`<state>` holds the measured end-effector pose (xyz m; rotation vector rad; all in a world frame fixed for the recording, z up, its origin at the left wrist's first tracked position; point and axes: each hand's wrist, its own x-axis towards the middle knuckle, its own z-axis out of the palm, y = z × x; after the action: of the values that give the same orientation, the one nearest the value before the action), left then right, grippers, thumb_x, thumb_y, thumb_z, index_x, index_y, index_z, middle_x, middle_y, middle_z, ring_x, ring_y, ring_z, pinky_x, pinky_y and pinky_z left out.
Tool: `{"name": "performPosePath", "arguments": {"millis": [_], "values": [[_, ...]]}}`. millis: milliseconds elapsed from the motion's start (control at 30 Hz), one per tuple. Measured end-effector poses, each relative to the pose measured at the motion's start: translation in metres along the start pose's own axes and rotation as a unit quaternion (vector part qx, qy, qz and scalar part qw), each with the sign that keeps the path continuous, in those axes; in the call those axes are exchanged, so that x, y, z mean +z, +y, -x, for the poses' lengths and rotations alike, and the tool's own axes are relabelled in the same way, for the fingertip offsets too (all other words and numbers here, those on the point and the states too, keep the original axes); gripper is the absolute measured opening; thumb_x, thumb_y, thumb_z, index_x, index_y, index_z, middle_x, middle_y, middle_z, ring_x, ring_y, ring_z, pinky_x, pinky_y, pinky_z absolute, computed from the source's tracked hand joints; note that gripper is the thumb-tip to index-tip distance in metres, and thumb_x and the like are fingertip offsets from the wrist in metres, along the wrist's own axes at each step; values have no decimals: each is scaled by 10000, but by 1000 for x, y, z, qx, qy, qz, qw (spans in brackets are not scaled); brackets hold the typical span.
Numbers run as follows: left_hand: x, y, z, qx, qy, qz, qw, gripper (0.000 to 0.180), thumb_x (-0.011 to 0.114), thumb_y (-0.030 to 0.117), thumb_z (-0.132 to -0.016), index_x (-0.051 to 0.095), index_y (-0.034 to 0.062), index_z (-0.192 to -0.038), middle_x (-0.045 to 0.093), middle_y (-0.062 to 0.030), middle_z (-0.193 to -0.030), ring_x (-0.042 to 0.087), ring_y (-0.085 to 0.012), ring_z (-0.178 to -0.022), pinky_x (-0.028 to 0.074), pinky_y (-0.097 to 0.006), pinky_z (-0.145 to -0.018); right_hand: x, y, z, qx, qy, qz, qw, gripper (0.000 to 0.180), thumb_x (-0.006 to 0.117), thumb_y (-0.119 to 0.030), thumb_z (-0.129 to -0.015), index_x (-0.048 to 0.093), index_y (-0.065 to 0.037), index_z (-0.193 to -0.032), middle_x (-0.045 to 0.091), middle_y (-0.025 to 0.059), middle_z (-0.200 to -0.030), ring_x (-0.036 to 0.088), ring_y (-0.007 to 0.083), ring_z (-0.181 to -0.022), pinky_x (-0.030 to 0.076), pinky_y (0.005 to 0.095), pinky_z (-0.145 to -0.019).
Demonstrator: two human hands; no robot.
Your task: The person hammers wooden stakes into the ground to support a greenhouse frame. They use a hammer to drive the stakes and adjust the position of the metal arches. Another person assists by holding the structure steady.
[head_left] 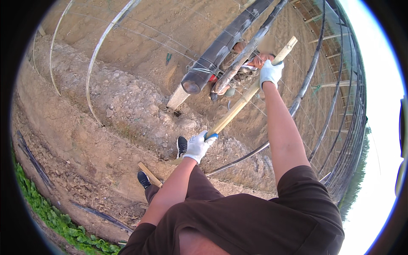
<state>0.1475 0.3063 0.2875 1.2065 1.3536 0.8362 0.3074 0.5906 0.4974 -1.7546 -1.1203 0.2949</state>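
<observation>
Dirt bank [72, 127] outdoors, head view: pale hoop [88, 85] stands in it, leafy greens [68, 231] past its lower-left edge. Wooden pole [236, 109] slants across the bank's right part, left hand [196, 145] low, right hand [271, 73] near the top, fingers wrapped round it. Progress, my read: pole in hand, not yet released; can't tell if its lower end touches soil.

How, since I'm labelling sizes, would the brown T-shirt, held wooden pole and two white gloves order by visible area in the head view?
Brown T-shirt
Wooden pole
Left glove and right glove: too alike to rank
</observation>
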Motion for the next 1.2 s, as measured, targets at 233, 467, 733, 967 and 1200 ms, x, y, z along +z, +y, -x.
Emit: {"name": "performPosePath", "arguments": {"millis": [233, 467, 733, 967, 1200], "values": [[7, -16, 6, -5, -11, 108, 994, 214, 658, 301, -1000, 683, 90, -986, 586, -26, -675, 554, -154, -617, 440, -344, -589, 12, 30, -11, 23, -12, 87, 996, 437, 658, -186, -974, 500, -37, -1353, 732, 190, -1082, 738, 287, -927, 569, 410, -854], [-19, 14, 39, -19, 22, 3, 1000, 275, 679, 367, -988, 694, 92, -980, 676, -86, -690, 673, -245, -623, 493, -386, -604, 42, 77, -14, 55, -47, 146, 987, 546, 649, -246, -894, 563, -19, -1383, 701, 248, -1264, 679, 402, -1180, 528, 456, -996], [-14, -13, 46, -24, 51, 1, 998, 219, 666, 316, -1001, 710, 105, -962, 666, -111, -692, 667, -295, -619, 501, -407, -611, 67, 85, -1, 103, -109, 164, 975, 560, 625, -242, -924, 461, -93, -1438, 674, 256, -1321, 649, 431, -1226, 503, 474, -1041], [-15, -17, 55, -26, 53, 64, 996, 162, 640, 241, -1003, 708, 100, -960, 665, -16, -683, 643, -168, -586, 477, -337, -578, 73, 91, 11, 107, -146, 163, 970, 596, 626, -246, -913, 460, -78, -1461, 665, 256, -1333, 644, 413, -1242, 499, 454, -1062], [-24, -23, 64, -69, 38, 107, 991, 90, 618, 145, -962, 683, 90, -931, 677, -35, -715, 657, -181, -619, 485, -340, -600, 82, 83, 29, 136, -157, 166, 964, 663, 610, -232, -910, 404, -83, -1522, 625, 265, -1398, 626, 417, -1276, 496, 453, -1080]]}}
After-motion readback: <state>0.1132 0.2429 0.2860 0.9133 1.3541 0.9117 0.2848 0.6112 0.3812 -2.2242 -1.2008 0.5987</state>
